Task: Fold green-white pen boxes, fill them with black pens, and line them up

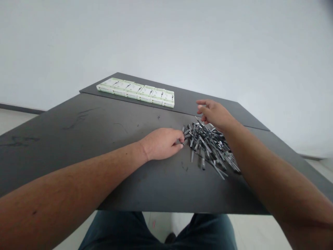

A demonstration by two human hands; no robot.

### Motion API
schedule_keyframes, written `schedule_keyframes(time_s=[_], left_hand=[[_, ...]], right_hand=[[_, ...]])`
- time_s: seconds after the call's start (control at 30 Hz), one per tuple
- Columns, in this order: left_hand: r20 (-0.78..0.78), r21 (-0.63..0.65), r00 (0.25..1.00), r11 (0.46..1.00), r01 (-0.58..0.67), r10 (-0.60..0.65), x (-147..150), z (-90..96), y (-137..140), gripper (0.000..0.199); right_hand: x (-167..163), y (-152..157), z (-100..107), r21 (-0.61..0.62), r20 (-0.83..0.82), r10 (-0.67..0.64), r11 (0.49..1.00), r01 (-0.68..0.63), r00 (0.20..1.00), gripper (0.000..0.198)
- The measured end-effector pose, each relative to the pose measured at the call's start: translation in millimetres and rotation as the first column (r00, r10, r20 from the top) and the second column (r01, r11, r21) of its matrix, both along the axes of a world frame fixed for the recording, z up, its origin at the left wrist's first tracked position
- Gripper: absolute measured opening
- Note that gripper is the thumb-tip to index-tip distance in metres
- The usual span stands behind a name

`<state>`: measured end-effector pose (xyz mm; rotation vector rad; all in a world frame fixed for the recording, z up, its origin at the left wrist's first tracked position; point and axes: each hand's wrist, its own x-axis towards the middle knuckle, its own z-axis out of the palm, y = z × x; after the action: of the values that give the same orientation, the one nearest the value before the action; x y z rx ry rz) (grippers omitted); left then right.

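A loose pile of slim black, grey and clear pens point(208, 144) lies on the dark grey table point(156, 187), pointing in many directions. My left hand point(165, 143) rests low at the pile's left edge. Its thumb and forefinger close around the end of a dark piece that looks like a pen, mostly hidden by the fingers. Over the far side of the pile hovers my right hand point(214, 114), forefinger stretched out, thumb apart from it and the other fingers bent. Nothing shows between its fingers. My right forearm covers part of the pile's right side.
White and green printed boxes point(135, 92) lie side by side in a row toward the back left of the table. A seam crosses the tabletop in front of them. Dark scuff marks show on the left. Behind the table stands a white wall point(166, 41).
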<state>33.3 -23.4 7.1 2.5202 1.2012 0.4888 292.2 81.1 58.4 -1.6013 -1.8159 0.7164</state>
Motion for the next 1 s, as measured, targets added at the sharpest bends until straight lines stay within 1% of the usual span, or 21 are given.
schedule_keyframes(time_s=[0.07, 0.13, 0.23, 0.3, 0.33, 0.47, 0.57, 0.67, 0.73, 0.8, 0.93, 1.0], left_hand=[[0.004, -0.010, 1.000, 1.000, -0.011, 0.011, 0.8, 0.2, 1.1, 0.016], [0.005, -0.015, 1.000, 1.000, -0.023, 0.023, 1.5, 0.2, 2.0, 0.016], [0.005, -0.016, 1.000, 1.000, -0.027, 0.027, 1.9, -0.1, 2.9, 0.018], [0.020, -0.023, 0.999, 0.999, -0.029, 0.030, 1.8, -0.5, 3.5, 0.020], [0.029, -0.025, 0.999, 0.999, -0.029, 0.030, 1.6, -0.8, 3.8, 0.022], [0.041, -0.021, 0.999, 0.999, -0.025, 0.026, 0.5, -2.3, 5.7, 0.028], [0.042, -0.023, 0.999, 0.999, -0.032, 0.033, -0.1, -3.3, 7.2, 0.030], [0.036, -0.033, 0.999, 0.999, -0.034, 0.036, -0.3, -3.7, 7.9, 0.031], [0.033, -0.034, 0.999, 0.999, -0.032, 0.034, -0.4, -3.7, 8.0, 0.033], [0.029, -0.032, 0.999, 0.999, -0.027, 0.028, -0.5, -3.6, 8.0, 0.034], [0.019, -0.022, 1.000, 1.000, -0.019, 0.020, -0.3, -3.5, 7.9, 0.034], [0.021, -0.024, 1.000, 1.000, -0.018, 0.018, -0.1, -3.5, 7.9, 0.033]], right_hand=[[26.8, -24.6, 3.7, 0.052, 0.071, 0.022, 0.998, -0.026, 0.997, 0.052], [49.3, -41.5, 2.9, 0.088, 0.136, 0.009, 0.996, -0.021, 0.991, 0.050], [71.3, -52.4, -7.1, 0.163, 0.219, -0.073, 0.986, 0.037, 0.973, 0.043], [77.9, -54.2, -16.8, 0.214, 0.264, -0.131, 0.974, 0.074, 0.956, 0.036], [79.0, -54.9, -21.3, 0.223, 0.293, -0.131, 0.973, 0.066, 0.947, 0.032], [73.6, -63.1, -31.1, 0.170, 0.371, 0.003, 0.983, -0.072, 0.929, 0.022], [64.9, -74.0, -30.4, 0.103, 0.469, 0.136, 0.973, -0.206, 0.873, 0.021], [58.7, -82.6, -27.9, 0.049, 0.556, 0.223, 0.953, -0.299, 0.801, 0.021], [57.2, -85.2, -26.7, 0.026, 0.611, 0.237, 0.947, -0.319, 0.756, 0.020], [57.2, -85.6, -26.1, 0.013, 0.645, 0.236, 0.948, -0.319, 0.727, 0.020], [57.1, -84.1, -26.9, -0.053, 0.665, 0.259, 0.952, -0.301, 0.701, 0.026], [56.1, -83.7, -27.6, -0.067, 0.670, 0.264, 0.952, -0.297, 0.694, 0.028]])
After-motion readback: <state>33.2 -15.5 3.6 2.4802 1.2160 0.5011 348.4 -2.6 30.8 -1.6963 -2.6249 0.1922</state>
